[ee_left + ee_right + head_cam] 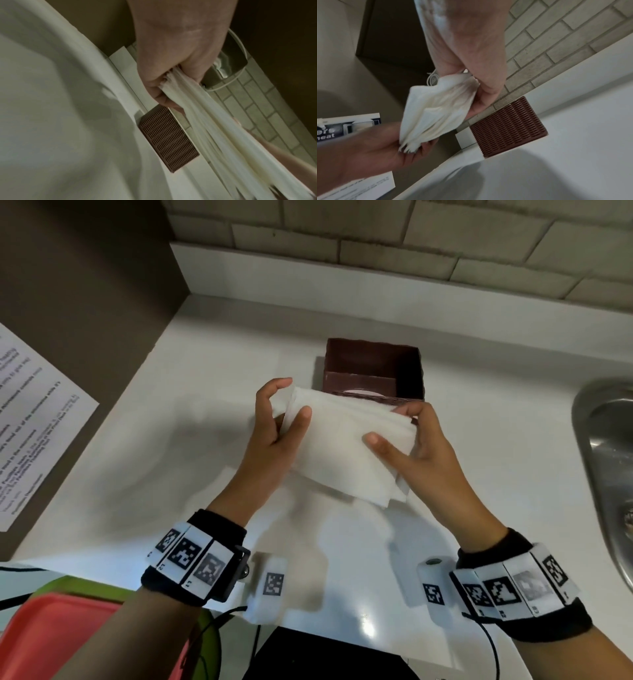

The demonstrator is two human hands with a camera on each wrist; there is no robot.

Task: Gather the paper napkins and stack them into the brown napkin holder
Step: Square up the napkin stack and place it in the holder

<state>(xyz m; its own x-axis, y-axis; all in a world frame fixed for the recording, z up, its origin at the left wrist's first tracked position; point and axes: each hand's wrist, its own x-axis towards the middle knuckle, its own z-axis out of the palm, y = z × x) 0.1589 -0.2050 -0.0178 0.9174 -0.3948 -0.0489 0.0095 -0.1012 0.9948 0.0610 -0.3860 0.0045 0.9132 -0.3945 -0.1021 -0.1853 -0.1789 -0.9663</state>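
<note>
Both my hands, left [274, 419] and right [421, 440], pinch the napkins [342, 443]; holder [373, 368] sits at twelve o'clock, just beyond, right hand nearer.

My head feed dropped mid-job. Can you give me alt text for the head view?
Both hands hold a stack of white paper napkins above a white counter, the left hand gripping its left end and the right hand its right end. The brown napkin holder stands just behind the stack. A steel sink lies at the right edge.
</note>
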